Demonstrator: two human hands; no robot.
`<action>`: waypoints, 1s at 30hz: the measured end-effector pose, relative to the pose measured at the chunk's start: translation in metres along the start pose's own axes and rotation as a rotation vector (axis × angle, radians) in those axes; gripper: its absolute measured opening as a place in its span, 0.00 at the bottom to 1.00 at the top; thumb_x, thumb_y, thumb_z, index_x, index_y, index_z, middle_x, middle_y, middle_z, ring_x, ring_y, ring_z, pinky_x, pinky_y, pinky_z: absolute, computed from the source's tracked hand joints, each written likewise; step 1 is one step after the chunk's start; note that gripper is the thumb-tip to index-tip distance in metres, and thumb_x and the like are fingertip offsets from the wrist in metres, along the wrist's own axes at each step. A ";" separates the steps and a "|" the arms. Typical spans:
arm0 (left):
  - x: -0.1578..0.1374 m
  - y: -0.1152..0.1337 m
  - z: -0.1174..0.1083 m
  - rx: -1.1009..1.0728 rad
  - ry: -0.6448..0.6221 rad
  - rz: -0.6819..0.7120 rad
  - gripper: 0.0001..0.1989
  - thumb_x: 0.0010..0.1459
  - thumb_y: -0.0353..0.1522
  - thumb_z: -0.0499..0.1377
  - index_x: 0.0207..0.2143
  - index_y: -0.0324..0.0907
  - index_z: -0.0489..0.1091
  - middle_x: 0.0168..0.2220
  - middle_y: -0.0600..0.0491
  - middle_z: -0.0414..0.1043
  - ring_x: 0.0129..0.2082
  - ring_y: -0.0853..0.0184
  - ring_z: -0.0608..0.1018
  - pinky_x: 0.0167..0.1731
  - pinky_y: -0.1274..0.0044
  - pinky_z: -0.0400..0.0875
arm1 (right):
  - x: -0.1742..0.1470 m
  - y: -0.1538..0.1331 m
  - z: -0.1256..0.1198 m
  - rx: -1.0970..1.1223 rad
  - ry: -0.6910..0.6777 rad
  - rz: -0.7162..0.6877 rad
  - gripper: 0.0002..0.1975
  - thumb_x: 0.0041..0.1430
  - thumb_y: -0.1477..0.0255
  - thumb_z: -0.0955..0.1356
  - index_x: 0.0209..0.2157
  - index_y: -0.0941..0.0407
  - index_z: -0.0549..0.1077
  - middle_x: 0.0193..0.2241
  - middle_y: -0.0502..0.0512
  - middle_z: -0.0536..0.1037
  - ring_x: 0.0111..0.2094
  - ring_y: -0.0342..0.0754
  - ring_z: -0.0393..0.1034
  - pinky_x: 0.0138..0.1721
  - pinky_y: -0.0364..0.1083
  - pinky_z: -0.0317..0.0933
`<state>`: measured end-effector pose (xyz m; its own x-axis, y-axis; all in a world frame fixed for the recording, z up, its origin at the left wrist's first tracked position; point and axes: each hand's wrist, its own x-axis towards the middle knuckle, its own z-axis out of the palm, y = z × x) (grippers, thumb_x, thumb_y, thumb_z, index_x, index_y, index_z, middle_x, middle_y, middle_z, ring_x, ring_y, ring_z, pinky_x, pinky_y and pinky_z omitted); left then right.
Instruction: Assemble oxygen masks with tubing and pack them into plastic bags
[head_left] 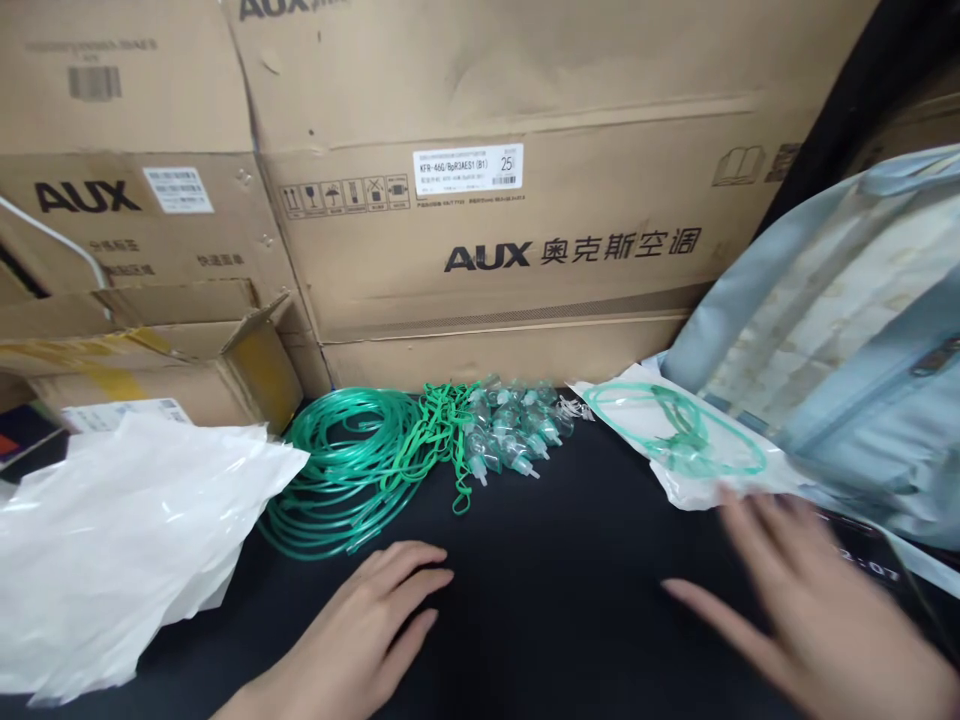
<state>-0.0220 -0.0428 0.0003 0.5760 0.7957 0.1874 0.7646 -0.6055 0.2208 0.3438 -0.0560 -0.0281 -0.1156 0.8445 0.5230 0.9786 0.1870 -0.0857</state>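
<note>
Cartons (495,300), stacked, behind black table (555,610). Tubes (330,460), coiled, left of centre; straps (450,425) overlapping their right side; masks (517,430), clustered beside. Left hand (367,630): loosely curled, nothing held. Right hand (810,590): fingers spread, blurred, by pouch (679,492) and phone (866,545); contact unclear. Risks: lifting tubes could drag overlapping straps; a low right-hand sweep could shove phone or pouch.

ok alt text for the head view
Left hand and blurred right hand over a black surface; green tubing, straps and clear masks lie beyond the left, a packet and phone by the right. Cardboard boxes stand behind.
</note>
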 end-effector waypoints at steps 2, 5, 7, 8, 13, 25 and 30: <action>0.013 0.005 0.004 -0.016 -0.045 0.066 0.20 0.59 0.35 0.49 0.54 0.45 0.59 0.58 0.50 0.57 0.58 0.61 0.60 0.53 0.66 0.61 | 0.041 -0.059 -0.002 0.088 -0.163 -0.320 0.36 0.57 0.60 0.60 0.62 0.55 0.41 0.62 0.60 0.46 0.61 0.61 0.42 0.54 0.60 0.54; 0.028 0.007 0.009 -0.055 -0.121 0.170 0.28 0.58 0.39 0.49 0.59 0.38 0.51 0.62 0.44 0.47 0.61 0.58 0.52 0.56 0.63 0.54 | 0.074 -0.110 0.004 0.221 -0.376 -0.645 0.33 0.60 0.64 0.59 0.62 0.56 0.40 0.63 0.55 0.41 0.62 0.54 0.34 0.58 0.55 0.46; 0.032 0.004 0.011 -0.093 -0.161 0.179 0.30 0.58 0.39 0.49 0.60 0.36 0.47 0.62 0.43 0.45 0.61 0.58 0.49 0.57 0.62 0.52 | 0.079 -0.115 0.012 0.293 -0.502 -0.702 0.33 0.60 0.63 0.59 0.62 0.58 0.41 0.63 0.56 0.40 0.62 0.52 0.31 0.60 0.54 0.41; 0.033 0.002 0.010 -0.111 -0.181 0.168 0.31 0.58 0.40 0.49 0.60 0.36 0.45 0.62 0.43 0.44 0.61 0.58 0.49 0.57 0.62 0.51 | 0.079 -0.113 0.017 0.323 -0.556 -0.695 0.32 0.60 0.63 0.58 0.61 0.58 0.41 0.63 0.56 0.40 0.62 0.51 0.31 0.60 0.53 0.39; 0.037 0.000 0.003 -0.161 -0.309 0.114 0.32 0.57 0.39 0.50 0.60 0.37 0.46 0.63 0.44 0.40 0.61 0.56 0.46 0.56 0.60 0.50 | 0.077 -0.099 0.028 0.397 -0.718 -0.576 0.28 0.63 0.61 0.53 0.61 0.58 0.43 0.62 0.56 0.40 0.62 0.49 0.33 0.61 0.53 0.37; 0.033 -0.005 0.008 -0.138 -0.320 0.156 0.31 0.60 0.41 0.46 0.62 0.40 0.40 0.64 0.47 0.36 0.62 0.60 0.42 0.57 0.60 0.46 | 0.077 -0.102 0.032 0.464 -0.697 -0.553 0.28 0.62 0.62 0.55 0.61 0.57 0.47 0.62 0.57 0.43 0.62 0.50 0.35 0.61 0.53 0.37; 0.036 -0.004 0.006 -0.112 -0.328 0.148 0.31 0.60 0.40 0.46 0.61 0.39 0.41 0.64 0.46 0.37 0.62 0.60 0.43 0.58 0.61 0.45 | 0.076 -0.103 0.032 0.446 -0.665 -0.576 0.28 0.62 0.63 0.56 0.60 0.59 0.49 0.62 0.60 0.44 0.62 0.51 0.35 0.61 0.54 0.38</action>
<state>-0.0028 -0.0121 0.0007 0.7540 0.6510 -0.0878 0.6401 -0.6982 0.3206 0.2284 0.0045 -0.0065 -0.7601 0.6497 0.0131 0.6049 0.7148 -0.3509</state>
